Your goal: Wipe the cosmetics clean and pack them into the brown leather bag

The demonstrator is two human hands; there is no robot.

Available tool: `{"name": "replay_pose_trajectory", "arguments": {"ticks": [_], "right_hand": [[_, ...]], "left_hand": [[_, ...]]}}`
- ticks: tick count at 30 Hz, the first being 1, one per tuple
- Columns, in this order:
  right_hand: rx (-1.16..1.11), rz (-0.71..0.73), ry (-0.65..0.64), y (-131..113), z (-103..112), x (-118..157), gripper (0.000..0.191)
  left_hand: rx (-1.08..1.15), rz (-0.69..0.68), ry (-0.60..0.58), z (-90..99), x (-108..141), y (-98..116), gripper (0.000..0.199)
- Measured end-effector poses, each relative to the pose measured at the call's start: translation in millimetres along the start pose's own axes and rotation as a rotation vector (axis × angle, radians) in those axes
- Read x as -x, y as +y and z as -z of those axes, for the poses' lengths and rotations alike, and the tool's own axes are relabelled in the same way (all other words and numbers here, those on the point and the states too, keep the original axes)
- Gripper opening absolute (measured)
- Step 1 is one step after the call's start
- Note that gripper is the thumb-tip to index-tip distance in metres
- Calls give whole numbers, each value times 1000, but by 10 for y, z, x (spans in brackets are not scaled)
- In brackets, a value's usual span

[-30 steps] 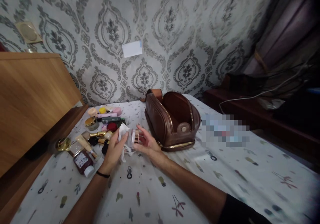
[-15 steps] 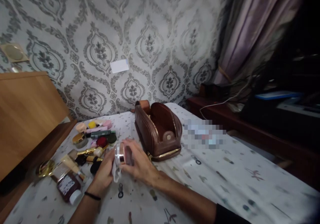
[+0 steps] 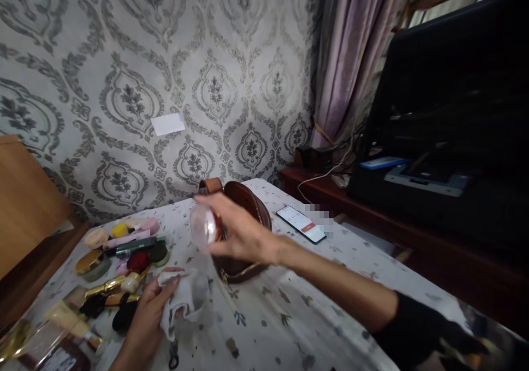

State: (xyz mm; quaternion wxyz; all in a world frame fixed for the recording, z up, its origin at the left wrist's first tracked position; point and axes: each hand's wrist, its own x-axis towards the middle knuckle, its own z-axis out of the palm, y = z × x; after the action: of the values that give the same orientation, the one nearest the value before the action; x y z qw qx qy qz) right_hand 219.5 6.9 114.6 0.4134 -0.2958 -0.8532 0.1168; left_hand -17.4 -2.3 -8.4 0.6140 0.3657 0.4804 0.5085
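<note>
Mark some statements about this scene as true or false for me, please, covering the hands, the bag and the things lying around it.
1. The left hand holds a white cloth. True.
2. The right hand is empty. False: it holds a clear, round container.
3. The brown bag is closed at the top. False: its top is open.
4. A phone with a lit screen lies to the right of the bag. True.
5. The red-topped jar is right of the bag. False: it is to the left, among other small items.
</note>
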Motion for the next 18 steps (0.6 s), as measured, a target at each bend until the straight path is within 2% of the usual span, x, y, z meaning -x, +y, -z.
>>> {"name": "replay_pose_trajectory", "arguments": {"ticks": [1, 3, 6, 7, 11, 14, 18], "right_hand": [[52, 20, 40, 99, 127, -76, 87], [197, 4, 13, 339, 321, -236, 80], [497, -143, -216, 713, 436, -432, 64], [607, -172, -319, 821, 435, -475, 60], [728, -175, -484, 1128, 331, -550, 47], [823, -189, -573, 1278, 224, -572, 32], [895, -228, -643, 1459, 97, -637, 22]], "left_hand": [[0, 10, 1, 13, -18, -5, 45], [13, 29, 3, 32, -47, -15, 44], [50, 56, 34, 45, -69, -29, 46], [55, 65, 45, 47, -74, -33, 47], [45, 82, 76, 72, -98, -59, 48], [15, 97, 44, 114, -122, -95, 48], [-31, 109, 44, 156, -141, -148, 52]]}}
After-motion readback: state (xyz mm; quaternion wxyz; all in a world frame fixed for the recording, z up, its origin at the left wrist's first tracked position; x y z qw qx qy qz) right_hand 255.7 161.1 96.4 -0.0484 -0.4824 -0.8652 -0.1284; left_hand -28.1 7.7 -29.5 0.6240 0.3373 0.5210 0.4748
